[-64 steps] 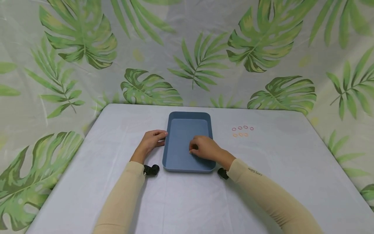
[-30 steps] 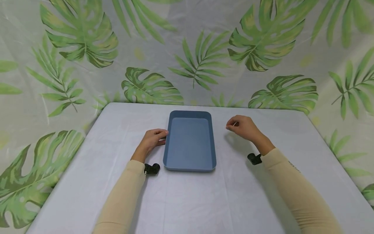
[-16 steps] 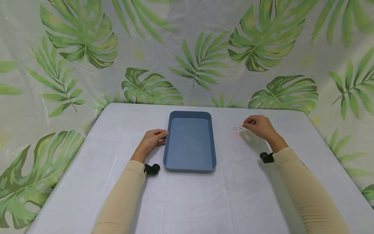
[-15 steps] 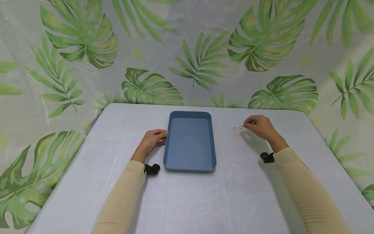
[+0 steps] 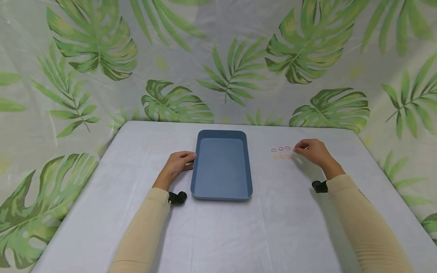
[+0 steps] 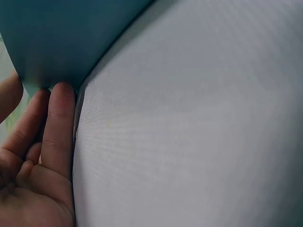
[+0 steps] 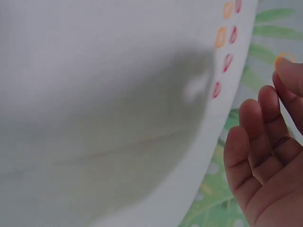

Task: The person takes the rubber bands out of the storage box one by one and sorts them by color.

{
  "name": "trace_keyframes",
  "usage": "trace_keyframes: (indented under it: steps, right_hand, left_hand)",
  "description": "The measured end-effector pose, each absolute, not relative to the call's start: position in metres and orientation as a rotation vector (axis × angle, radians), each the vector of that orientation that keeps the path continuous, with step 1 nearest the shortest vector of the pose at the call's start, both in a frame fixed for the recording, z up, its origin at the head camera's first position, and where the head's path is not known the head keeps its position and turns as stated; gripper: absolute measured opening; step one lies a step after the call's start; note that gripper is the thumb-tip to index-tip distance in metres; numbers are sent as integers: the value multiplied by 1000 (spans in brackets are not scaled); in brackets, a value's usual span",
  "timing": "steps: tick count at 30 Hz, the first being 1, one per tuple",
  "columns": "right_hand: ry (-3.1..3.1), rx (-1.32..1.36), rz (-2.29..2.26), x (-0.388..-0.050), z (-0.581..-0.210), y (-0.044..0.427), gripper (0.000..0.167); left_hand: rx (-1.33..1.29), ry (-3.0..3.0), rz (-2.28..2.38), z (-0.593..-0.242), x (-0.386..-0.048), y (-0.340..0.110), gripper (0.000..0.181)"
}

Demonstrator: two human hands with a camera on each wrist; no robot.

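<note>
In the head view my left hand (image 5: 177, 163) rests its fingertips against the left wall of a blue-grey tray (image 5: 222, 195). The left wrist view shows its nearly straight fingers (image 6: 59, 123) touching the outside of the tray wall. My right hand (image 5: 314, 151) is low over the table to the right of the tray. Between its thumb and index finger it pinches a thin orange rubber band (image 7: 284, 57), plain in the right wrist view. Just left of its fingertips, a row of red rubber bands (image 5: 281, 148) lies behind a row of orange ones (image 5: 281, 156).
A white cloth covers the table (image 5: 225, 235). Behind it hangs a leaf-patterned curtain (image 5: 239, 102), along the table's back edge. Black wrist cameras (image 5: 177, 197) sit below both hands, close to the table.
My right hand has left the tray, fingertips pinched, and moved right to the bands, passing over the rows to their right end. The left hand and tray stay where they were.
</note>
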State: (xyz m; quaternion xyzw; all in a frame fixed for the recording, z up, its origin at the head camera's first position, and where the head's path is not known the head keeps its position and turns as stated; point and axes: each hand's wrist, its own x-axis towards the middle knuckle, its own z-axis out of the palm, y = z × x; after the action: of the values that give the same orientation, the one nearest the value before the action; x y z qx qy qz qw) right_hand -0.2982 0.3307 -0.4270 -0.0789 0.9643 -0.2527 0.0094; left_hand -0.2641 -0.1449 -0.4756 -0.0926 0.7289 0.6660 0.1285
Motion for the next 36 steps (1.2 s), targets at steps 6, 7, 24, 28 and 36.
trace_keyframes:
  steps: [6, 7, 24, 28, 36]
  right_hand:
    - [3013, -235, -762, -299, -436, 341, 26]
    - [3013, -235, -755, -299, -437, 343, 26]
    - [2963, -177, -818, -298, -447, 352, 31]
    - [2953, -178, -831, -298, -449, 357, 33]
    - [2960, -220, -823, -300, -454, 362, 32]
  left_hand:
    - [-266, 2124, 1932, -476, -264, -145, 39]
    - [-264, 2126, 1933, -476, -264, -145, 39]
    - [-270, 2127, 1940, -477, -264, -145, 38]
    - [-273, 2130, 1932, -478, -265, -145, 38]
    - [-276, 2134, 1921, -477, -264, -145, 39]
